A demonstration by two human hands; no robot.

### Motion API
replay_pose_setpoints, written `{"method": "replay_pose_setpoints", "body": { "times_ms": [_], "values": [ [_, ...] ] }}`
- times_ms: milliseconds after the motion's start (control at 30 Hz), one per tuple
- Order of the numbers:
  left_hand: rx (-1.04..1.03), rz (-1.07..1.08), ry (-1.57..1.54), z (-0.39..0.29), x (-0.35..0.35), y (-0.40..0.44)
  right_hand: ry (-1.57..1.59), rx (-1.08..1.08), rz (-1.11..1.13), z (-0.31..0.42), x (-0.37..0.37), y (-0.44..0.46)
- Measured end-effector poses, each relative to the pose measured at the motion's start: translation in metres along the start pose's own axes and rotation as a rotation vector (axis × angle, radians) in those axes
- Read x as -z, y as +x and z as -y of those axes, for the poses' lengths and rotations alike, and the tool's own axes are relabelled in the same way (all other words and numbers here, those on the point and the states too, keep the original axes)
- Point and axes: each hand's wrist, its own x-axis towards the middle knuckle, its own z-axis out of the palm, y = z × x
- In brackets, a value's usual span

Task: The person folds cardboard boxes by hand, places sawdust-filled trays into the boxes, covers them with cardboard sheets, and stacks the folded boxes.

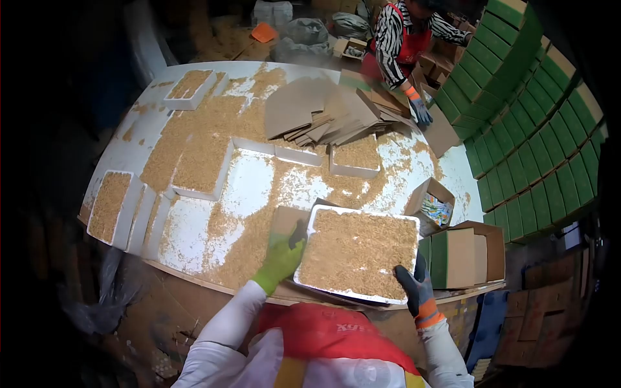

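A shallow white tray [362, 253], filled with tan sawdust-like flakes, is at the table's front edge, tilted slightly in view. My left hand [283, 260], in a green glove with dark fingertips, grips its left side. On its right side is my right hand [417, 282], in a dark glove with an orange cuff, its thumb over the rim and its other fingers along the outside. A flat piece of cardboard [283, 223] lies partly behind the tray, near my left hand. What is under the tray is mostly hidden.
Loose flakes cover much of the white table [249, 174], with other filled trays [111, 205] at the left. Stacked cardboard sheets [323, 116] lie at the back, near a co-worker [407, 45]. Open boxes [479, 255] and tall stacks of green boxes [540, 155] stand at the right.
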Motion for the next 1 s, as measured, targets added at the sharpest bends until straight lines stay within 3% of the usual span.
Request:
{"method": "replay_pose_setpoints", "body": {
  "times_ms": [33,67,133,167,200,233,267,333,400,500,533,633,667,767,800,833,900,933,1000],
  "values": [
    [0.227,0.166,-0.277,0.005,-0.006,-0.004,0.057,-0.099,-0.012,-0.006,-0.004,0.003],
    [0.119,0.043,-0.116,0.008,-0.014,-0.014,-0.155,-0.109,0.081,-0.021,0.006,0.009],
    [0.126,0.084,-0.212,0.021,-0.012,-0.025,-0.589,-0.070,0.273,-0.052,0.024,0.021],
    [0.141,0.101,-0.261,0.025,-0.011,-0.029,-0.568,-0.301,0.222,-0.080,0.026,0.025],
    [0.288,0.196,-0.286,0.005,0.001,-0.032,-1.012,-0.080,0.488,-0.085,0.033,0.032],
    [0.286,0.197,-0.273,0.003,0.001,-0.033,-1.413,0.256,0.664,-0.090,0.040,0.038],
    [0.274,0.192,-0.265,0.002,0.000,-0.031,-1.457,0.086,0.757,-0.065,0.028,0.052],
    [0.177,0.164,-0.246,0.008,-0.003,-0.029,-1.498,-0.137,0.658,-0.046,0.001,0.065],
    [0.128,0.090,-0.313,0.022,-0.017,-0.033,-1.489,-0.236,0.291,-0.055,-0.014,0.068],
    [0.148,0.065,-0.170,0.009,-0.018,-0.037,-1.625,-0.050,0.183,-0.042,-0.047,0.063],
    [0.170,0.068,-0.084,0.001,-0.016,-0.037,-1.693,0.113,0.190,-0.029,-0.059,0.061],
    [0.195,0.122,-0.087,-0.007,-0.010,-0.032,-1.277,0.088,0.565,-0.005,-0.084,0.065],
    [0.114,0.112,0.002,-0.002,-0.012,-0.027,-1.346,0.100,0.647,-0.019,-0.087,0.071],
    [0.371,0.130,-0.233,0.026,0.003,0.015,-1.350,0.149,0.876,-0.055,-0.077,0.103],
    [0.179,0.049,-0.333,0.028,0.008,0.036,-1.274,0.161,0.919,-0.069,-0.070,0.114],
    [0.122,-0.074,-0.385,0.022,0.007,0.063,-1.193,0.169,0.970,-0.071,-0.066,0.120],
    [-0.060,-0.150,-0.071,0.035,0.001,0.127,-1.216,0.216,0.953,-0.067,-0.064,0.118],
    [-0.211,-0.192,0.253,0.041,-0.004,0.158,-1.237,0.218,0.938,-0.066,-0.066,0.114],
    [-0.357,-0.112,0.583,0.074,-0.022,0.218,-1.254,0.227,0.921,-0.070,-0.065,0.110]
  ]
}}
